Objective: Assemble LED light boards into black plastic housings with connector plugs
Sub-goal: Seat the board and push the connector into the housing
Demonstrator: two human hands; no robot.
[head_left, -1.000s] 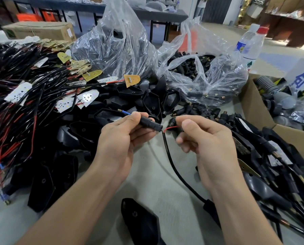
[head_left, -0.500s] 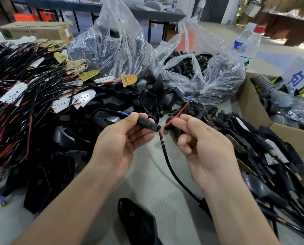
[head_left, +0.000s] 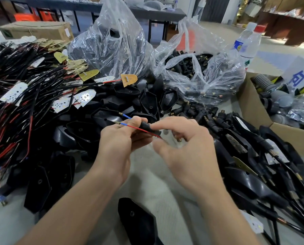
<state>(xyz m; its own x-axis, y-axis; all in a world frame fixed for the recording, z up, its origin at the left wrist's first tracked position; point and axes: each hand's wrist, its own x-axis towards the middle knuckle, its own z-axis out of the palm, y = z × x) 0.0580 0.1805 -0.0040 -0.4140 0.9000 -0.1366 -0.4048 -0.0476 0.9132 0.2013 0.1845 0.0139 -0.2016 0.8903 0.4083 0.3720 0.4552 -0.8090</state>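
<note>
— What has the left hand (head_left: 115, 147) got?
— Its grip is closed round a black connector plug (head_left: 146, 127), thumb on top. A red wire (head_left: 138, 128) runs along the plug, and two blue-sleeved terminals (head_left: 124, 123) stick out to the left past the thumb.
— And the right hand (head_left: 188, 152)?
— Forefinger on the plug's right end, thumb below it, other fingers curled. It's blurred; I cannot tell if that grip pinches anything.
— Where is all this?
— Above the grey bench (head_left: 165, 188), in front of a heap of black housings (head_left: 148, 103). One housing (head_left: 137, 221) lies alone nearest the person. Wired LED boards (head_left: 84, 98) pile up at left, bagged plugs (head_left: 198, 68) behind, a cardboard box (head_left: 250, 106) at right.
</note>
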